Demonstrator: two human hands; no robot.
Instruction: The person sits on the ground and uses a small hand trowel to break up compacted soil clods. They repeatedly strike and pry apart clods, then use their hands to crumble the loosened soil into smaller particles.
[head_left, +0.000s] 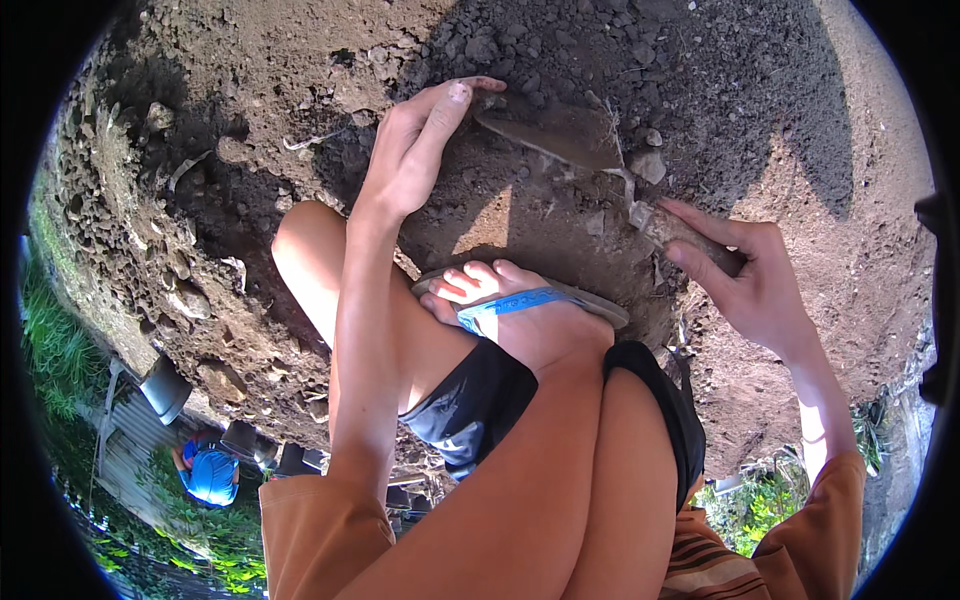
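My right hand (745,270) is wrapped round the worn handle of a hand trowel (565,140). The trowel's soil-coated blade lies low over the dark, loosened soil (540,60) and points left. Near the blade's tip, my left hand (420,145) reaches down to the ground, thumb drawn in against the index finger. Its other fingers are mostly hidden, and whatever they may hold cannot be made out. A pale stone (648,166) sits beside the blade, close to the trowel's neck.
My foot in a blue-strapped sandal (515,302) rests just below the trowel. Clods and stones (187,300) cover the ground to the left. Farther left are a dark bucket (165,388), grass (60,345) and a person in a blue shirt (212,475). Plants (770,510) grow at lower right.
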